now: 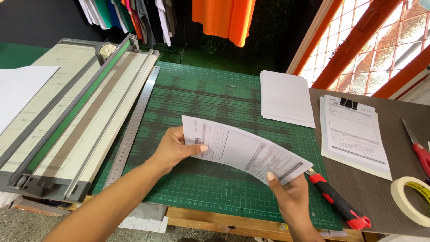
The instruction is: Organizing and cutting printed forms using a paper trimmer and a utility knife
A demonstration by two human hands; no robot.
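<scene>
A thin stack of printed form sheets (244, 151) is held above the green cutting mat (197, 103), tilted down to the right. My left hand (175, 148) grips its left end with the thumb on top. My right hand (291, 190) grips the lower right corner, thumb on the paper. A red and black utility knife (338, 201) lies on the mat just right of my right hand.
A large paper trimmer (67, 116) and a steel ruler (132, 125) lie at left. A white paper stack (286, 96), a clipped stack of forms (354, 134), red-handled scissors (419, 150) and a masking tape roll (412, 199) sit at right. Clothes hang behind.
</scene>
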